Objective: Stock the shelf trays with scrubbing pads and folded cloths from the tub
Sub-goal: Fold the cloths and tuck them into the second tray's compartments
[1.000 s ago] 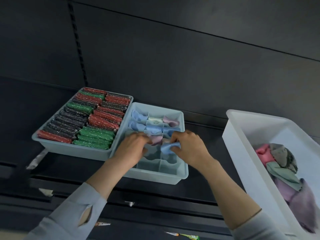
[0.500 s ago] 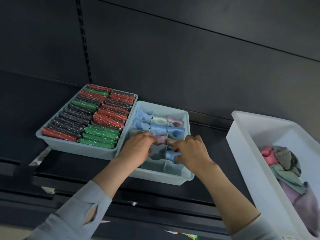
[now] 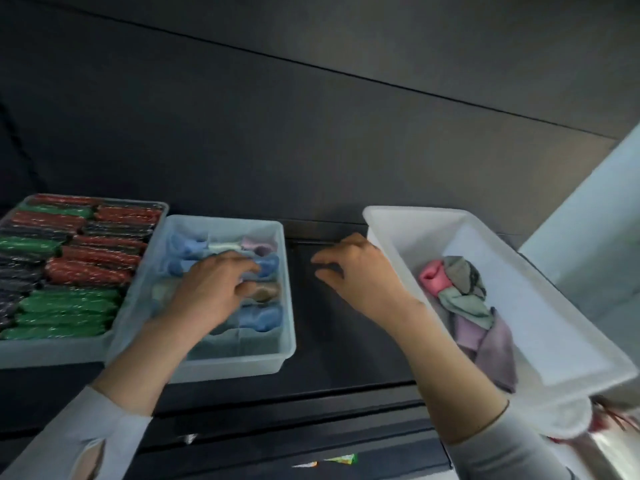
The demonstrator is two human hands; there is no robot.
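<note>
Empty, loosely curled right hand [image 3: 360, 271] hovers just left of the tub [image 3: 554, 317]; cloths [image 3: 464, 299] lie rightward. Left hand [image 3: 211, 292] rests, fingers relaxed, on the divided tray [image 3: 287, 327].

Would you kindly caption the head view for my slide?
Left hand rests in the cloth tray; empty right hand hovers beside the white tub.

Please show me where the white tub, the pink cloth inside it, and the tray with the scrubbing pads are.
white tub [image 3: 415, 216]: head view, on its far rim.
pink cloth [image 3: 431, 277]: head view, on its rolled middle.
scrubbing pad tray [image 3: 52, 353]: head view, on its near wall.
</note>
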